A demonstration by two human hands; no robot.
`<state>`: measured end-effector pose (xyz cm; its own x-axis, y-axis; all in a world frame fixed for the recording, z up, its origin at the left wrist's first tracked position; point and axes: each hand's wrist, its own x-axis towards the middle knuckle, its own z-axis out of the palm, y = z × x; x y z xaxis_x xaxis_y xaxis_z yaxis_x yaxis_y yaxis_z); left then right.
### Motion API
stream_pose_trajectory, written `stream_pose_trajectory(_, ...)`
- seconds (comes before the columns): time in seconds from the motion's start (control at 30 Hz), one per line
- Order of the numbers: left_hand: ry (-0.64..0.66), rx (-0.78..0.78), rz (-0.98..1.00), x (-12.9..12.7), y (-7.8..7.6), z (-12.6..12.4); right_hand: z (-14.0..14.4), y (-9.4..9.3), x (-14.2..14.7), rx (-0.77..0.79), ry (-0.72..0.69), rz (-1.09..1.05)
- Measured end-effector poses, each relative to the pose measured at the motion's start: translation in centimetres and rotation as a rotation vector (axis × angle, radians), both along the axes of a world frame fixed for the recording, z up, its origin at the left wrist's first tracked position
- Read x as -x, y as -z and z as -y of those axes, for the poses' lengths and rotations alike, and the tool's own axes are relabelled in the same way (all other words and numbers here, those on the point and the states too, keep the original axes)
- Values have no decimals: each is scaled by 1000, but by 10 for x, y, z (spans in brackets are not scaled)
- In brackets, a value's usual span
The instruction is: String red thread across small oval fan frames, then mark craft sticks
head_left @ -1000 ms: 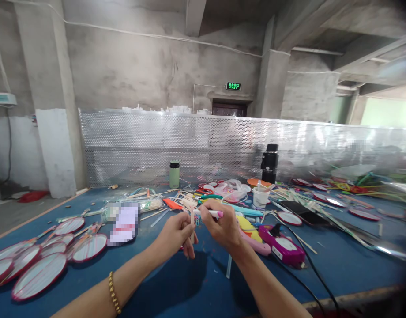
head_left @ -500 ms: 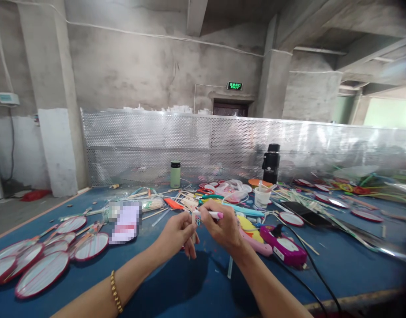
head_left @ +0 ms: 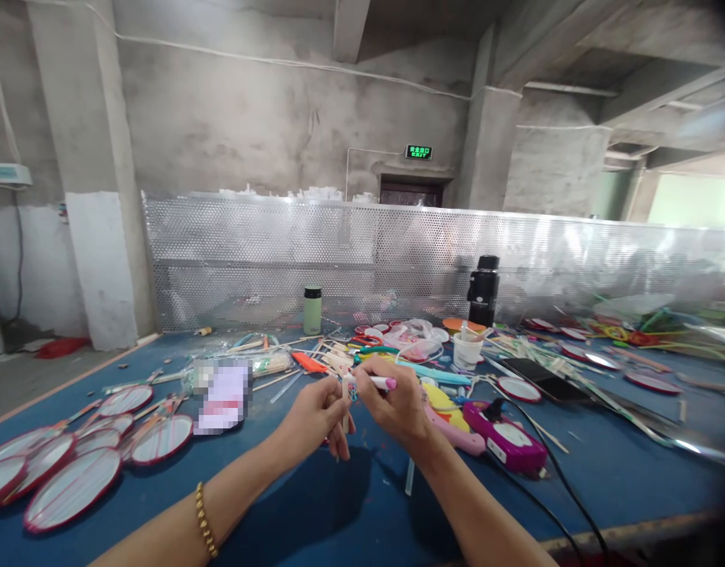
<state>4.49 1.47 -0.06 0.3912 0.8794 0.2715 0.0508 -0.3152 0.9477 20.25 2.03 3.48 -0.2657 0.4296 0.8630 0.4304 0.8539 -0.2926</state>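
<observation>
My left hand (head_left: 316, 411) is closed on a small pale flat stick (head_left: 345, 392) that stands upright between its fingers. In my right hand (head_left: 399, 405) a white marker pen (head_left: 379, 383) with a pink end lies almost level, its other end close to the stick. Between the two hands shows a small patterned piece (head_left: 354, 391) in red and blue; I cannot make out what it is or which hand carries it. Both hands are held above the blue table (head_left: 315, 512), almost touching each other.
Several red-rimmed round hoops (head_left: 76, 490) lie at left, beside a blurred lilac item (head_left: 224, 398). At right are a purple device (head_left: 507, 437) with a black cable, a white cup (head_left: 467, 350) and a black flask (head_left: 484, 291). A green bottle (head_left: 313, 311) stands near the perforated metal screen (head_left: 268, 236).
Both hands keep nearly the same pose, with the pen still held against the stick's side. The whole view has shifted very slightly.
</observation>
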Motion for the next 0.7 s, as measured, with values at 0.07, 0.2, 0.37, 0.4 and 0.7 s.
stream_pose_trajectory(0.07, -10, -4, -5, 0, 0, 0, 0, 0, 0, 0, 6, 9)
stream_pose_trajectory(0.2, -13, 2, -5, 0, 0, 1, 0, -1, -1, -5, 16, -18)
stream_pose_trajectory(0.37, -10, -4, 0, 0, 1, 0, 1, -2, -1, -7, 25, 3)
stream_pose_trajectory(0.4, -9, -4, 3, 0, 1, 0, 1, -2, -1, -5, 21, 8)
stream_pose_trajectory(0.7, -13, -6, -6, 0, 0, 0, 2, -3, -1, 6, 37, 0)
